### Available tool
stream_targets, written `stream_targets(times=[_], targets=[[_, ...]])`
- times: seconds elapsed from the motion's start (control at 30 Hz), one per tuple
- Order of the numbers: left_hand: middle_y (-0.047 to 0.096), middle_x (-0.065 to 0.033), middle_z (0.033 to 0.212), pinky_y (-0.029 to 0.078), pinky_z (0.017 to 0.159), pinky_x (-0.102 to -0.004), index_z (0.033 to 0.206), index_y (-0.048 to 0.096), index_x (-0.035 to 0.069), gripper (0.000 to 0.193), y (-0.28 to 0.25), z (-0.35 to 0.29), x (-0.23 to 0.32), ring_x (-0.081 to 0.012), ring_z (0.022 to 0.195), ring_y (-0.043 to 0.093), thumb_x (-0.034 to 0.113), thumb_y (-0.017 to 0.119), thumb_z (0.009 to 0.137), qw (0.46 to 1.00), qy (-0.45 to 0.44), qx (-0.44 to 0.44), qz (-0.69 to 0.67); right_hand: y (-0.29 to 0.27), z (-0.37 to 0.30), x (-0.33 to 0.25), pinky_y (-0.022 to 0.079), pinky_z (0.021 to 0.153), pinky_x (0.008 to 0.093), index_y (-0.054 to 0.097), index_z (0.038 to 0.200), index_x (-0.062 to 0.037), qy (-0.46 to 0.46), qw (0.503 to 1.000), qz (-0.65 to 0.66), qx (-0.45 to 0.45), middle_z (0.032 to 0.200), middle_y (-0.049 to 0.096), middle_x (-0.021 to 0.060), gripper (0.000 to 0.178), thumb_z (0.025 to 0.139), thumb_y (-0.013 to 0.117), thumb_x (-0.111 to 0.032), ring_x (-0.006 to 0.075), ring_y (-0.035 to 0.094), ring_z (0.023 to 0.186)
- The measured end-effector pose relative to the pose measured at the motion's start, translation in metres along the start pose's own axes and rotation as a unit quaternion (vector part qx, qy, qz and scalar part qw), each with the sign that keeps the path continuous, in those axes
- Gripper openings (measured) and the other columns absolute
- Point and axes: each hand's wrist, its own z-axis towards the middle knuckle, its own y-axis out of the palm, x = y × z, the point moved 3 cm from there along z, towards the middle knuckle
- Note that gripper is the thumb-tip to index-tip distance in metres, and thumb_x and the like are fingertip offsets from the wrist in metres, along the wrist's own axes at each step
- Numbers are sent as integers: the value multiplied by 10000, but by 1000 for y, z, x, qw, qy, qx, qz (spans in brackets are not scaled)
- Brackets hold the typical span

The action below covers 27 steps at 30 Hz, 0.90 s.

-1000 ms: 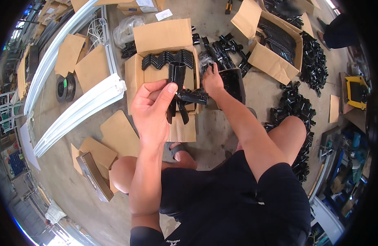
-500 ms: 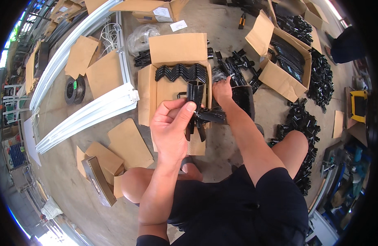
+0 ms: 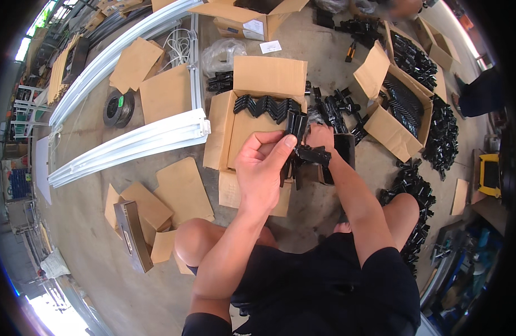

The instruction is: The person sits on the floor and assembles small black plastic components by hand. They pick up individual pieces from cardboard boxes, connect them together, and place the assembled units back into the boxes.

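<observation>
My left hand (image 3: 262, 165) is closed, thumb and fingers pinching a black metal bracket (image 3: 296, 127) with a tubular upper part and arms spreading below. It is held up in front of an open cardboard box (image 3: 221, 131). Inside that box, a row of black V-shaped brackets (image 3: 263, 107) lies nested along the far side. My right hand (image 3: 320, 137) reaches down just right of the box, beside a dark open bin (image 3: 346, 150) and some clear plastic. Its fingers curl downward; whatever they grip is hidden.
Loose black brackets (image 3: 337, 112) lie beyond the bin. Another open carton (image 3: 395, 137) of brackets stands to the right, near bracket piles (image 3: 441, 134). White metal profiles (image 3: 140, 140), cardboard sheets (image 3: 182, 187) and a wire spool (image 3: 119, 109) are at left. A person in dark clothing (image 3: 482, 92) is at far right.
The view has shifted, so the surroundings appear further right and lower. My left hand still holds the bracket; my right hand has drawn slightly nearer, its fingers now more curled.
</observation>
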Motion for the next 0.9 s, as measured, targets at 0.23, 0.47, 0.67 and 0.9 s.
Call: stream_targets(times=[0.23,0.47,0.67,0.9], targets=[[745,-103,947,548,782,-237,1081,669,-38,184,-4,-2,1,-104,821,685,-18,764,924,999,30,9,-22,-123,-21,-7,528,677,302,726,1017,19,-25,917,391,71,810,732,82,202,872,717,-121,120,647,717],[746,-110,950,546,787,-244,1076,652,-36,190,24,-25,1,-112,816,683,-10,766,926,997,64,-39,-35,-281,-103,-48,511,734,240,749,1077,16,-65,847,519,95,889,741,19,162,958,718,-89,62,630,803],[741,-93,954,533,809,-228,1063,647,-23,174,43,-62,5,-93,843,672,4,763,936,995,84,-45,3,-331,-180,-63,534,817,240,723,1138,30,-107,796,590,77,1016,742,36,173,981,694,-36,80,649,898],[737,-85,969,521,825,-220,1082,640,-19,175,35,-68,-25,-84,873,667,10,751,950,987,137,-63,55,-302,-209,-55,546,857,246,717,1134,35,-92,743,661,52,1041,728,40,173,965,700,4,87,662,927]])
